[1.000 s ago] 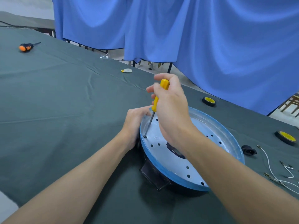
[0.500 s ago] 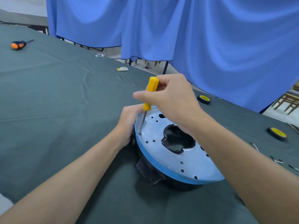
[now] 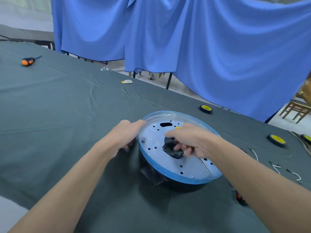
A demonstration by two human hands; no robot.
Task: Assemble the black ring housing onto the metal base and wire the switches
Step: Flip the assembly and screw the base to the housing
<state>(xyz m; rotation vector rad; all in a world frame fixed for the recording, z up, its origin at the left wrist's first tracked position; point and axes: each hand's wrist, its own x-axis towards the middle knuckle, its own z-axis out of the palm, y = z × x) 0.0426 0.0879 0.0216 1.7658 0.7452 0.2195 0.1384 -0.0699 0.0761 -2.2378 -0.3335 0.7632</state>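
The round metal base, film-covered with a blue rim, lies on top of the black ring housing on the green cloth. My left hand grips the assembly's left edge, fingers curled over the rim. My right hand rests over the base's central cutout and holds the yellow-handled screwdriver; its shaft lies flat across the plate pointing to the lower right, and a bit of yellow handle shows above my knuckles. My fingertips reach into the dark cutout.
Loose white wires and small black parts lie right of the base. Yellow-and-black wheels sit at the right. An orange screwdriver lies far left, a small white piece near the table's far edge. Blue curtain behind.
My right hand lifted the screwdriver off the screw at the left rim and dropped onto the central cutout, the tool now lying flat. My left hand stayed on the left edge.
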